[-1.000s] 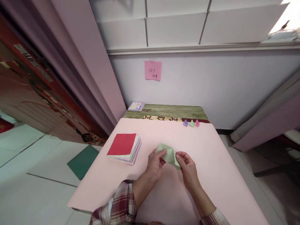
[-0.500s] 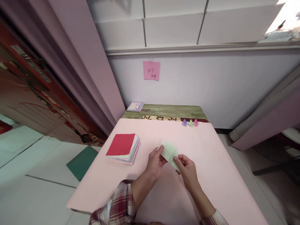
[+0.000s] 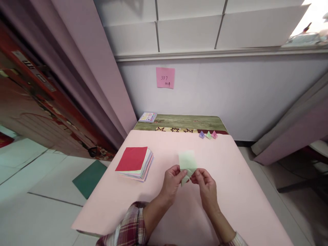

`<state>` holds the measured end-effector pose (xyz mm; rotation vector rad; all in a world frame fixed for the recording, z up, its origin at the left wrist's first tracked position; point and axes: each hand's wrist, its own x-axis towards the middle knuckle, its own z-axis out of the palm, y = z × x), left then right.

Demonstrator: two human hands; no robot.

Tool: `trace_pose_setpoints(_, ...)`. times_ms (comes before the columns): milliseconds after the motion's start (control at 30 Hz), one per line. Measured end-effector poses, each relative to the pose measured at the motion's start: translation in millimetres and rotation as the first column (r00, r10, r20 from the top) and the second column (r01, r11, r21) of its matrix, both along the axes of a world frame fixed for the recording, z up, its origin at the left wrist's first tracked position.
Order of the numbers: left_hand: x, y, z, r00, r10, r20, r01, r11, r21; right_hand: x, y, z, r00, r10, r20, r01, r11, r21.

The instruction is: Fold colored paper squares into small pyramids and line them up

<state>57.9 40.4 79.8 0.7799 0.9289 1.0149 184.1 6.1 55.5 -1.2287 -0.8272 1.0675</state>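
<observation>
A light green sheet of folded paper is held between both hands just above the pink tabletop. My left hand pinches its lower left part, thumb on top. At its lower right edge, my right hand grips the paper between thumb and fingers. A small flap points down between the two hands. The fingertips behind the paper are hidden. Left of my hands lies a stack of coloured square paper with a red sheet on top.
Several small folded paper pieces, among them a purple one and a pink one, stand at the table's far right edge. A small booklet lies at the back left. A pink note hangs on the wall. A green sheet lies on the floor.
The green paper has turned from a slanted position to nearly upright. My left thumb has moved down to its lower part, and my right hand has shifted to the lower right edge.
</observation>
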Motion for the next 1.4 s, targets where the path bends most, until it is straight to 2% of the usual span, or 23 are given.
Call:
trace_pose_setpoints(67,-6.3,2.4,2.0,0.995,-0.066,-0.072,0.068,0.997,0.027,7.5,2.0,5.2,0.998,0.048,-0.036,-0.05,0.998,-0.045)
trace_pose_setpoints(167,-12.6,4.9,4.0,0.977,-0.151,-0.151,0.166,0.982,0.085,13.2,4.7,11.6,0.979,0.185,-0.08,-0.193,0.975,-0.107)
trace_pose_setpoints(267,-14.5,6.5,6.9,0.974,-0.157,-0.163,0.177,0.977,0.116,10.9,5.7,14.1,0.972,0.214,-0.101,-0.226,0.965,-0.134)
trace_pose_setpoints(400,-11.5,5.2,10.9,0.994,-0.098,-0.037,0.1,0.993,0.062,0.4,5.4,13.0,0.988,0.082,-0.128,-0.096,0.99,-0.106)
trace_pose_setpoints(533,-0.4,-2.2,5.6,0.984,0.004,0.176,0.013,0.995,-0.094,-15.6,2.7,10.5,0.988,-0.038,-0.152,0.028,0.997,-0.066)
trace_pose_setpoints(600,6.0,-5.6,0.9,0.962,0.055,0.268,-0.011,0.986,-0.165,-23.0,0.4,8.1,0.987,-0.033,-0.159,0.024,0.998,-0.06)
trace_pose_setpoints(700,9.7,-6.3,-3.0,0.942,0.131,0.31,-0.067,0.976,-0.209,-26.3,-2.7,3.8,0.99,0.027,-0.137,-0.038,0.996,-0.076)
trace_pose_setpoints(800,4.8,-2.3,-2.1,0.954,0.15,0.258,-0.107,0.979,-0.175,-17.0,-4.0,3.8,0.996,0.017,-0.091,-0.026,0.995,-0.097)
trace_pose_setpoints(900,-3.2,1.9,0.5,0.978,0.156,0.138,-0.132,0.977,-0.167,-0.9,-4.7,10.2,0.997,-0.014,-0.076,0.009,0.998,-0.061)
trace_pose_setpoints(1067,-9.9,4.4,5.8,0.995,0.103,0.015,-0.1,0.983,-0.157,20.0,-7.3,18.4,0.989,0.138,-0.049,-0.138,0.99,0.02)
trace_pose_setpoints(1267,-8.7,4.2,9.7,0.993,0.111,-0.04,-0.112,0.993,-0.031,27.7,-3.4,11.9,0.978,0.171,-0.121,-0.183,0.979,-0.095)
trace_pose_setpoints(1400,-6.5,2.3,9.5,0.996,0.08,-0.024,-0.081,0.995,-0.051,28.9,0.7,12.1,0.961,0.229,-0.156,-0.248,0.962,-0.117)
